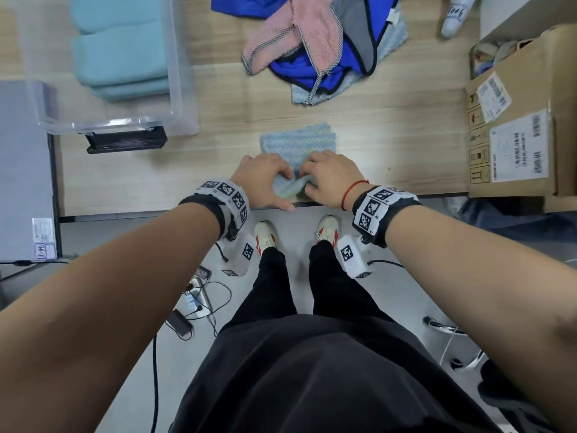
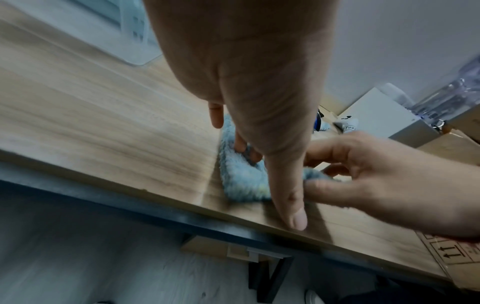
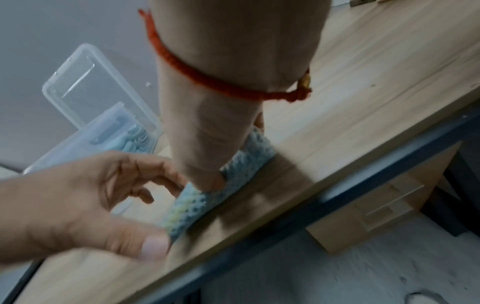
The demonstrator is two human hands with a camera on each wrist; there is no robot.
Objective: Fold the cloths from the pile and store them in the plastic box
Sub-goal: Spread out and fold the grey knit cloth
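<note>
Handwritten "9009" on a white bottle (image 1: pixel 456 14); the cardboard box (image 1: pixel 524 126) labels are too small to read

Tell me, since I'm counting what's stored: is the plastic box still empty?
No: in the head view the plastic box already holds folded light-teal cloths stacked inside it.

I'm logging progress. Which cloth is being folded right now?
The light blue knitted cloth at the table's near edge, gripped by both the left hand and right hand; the others lie piled or boxed.
</note>
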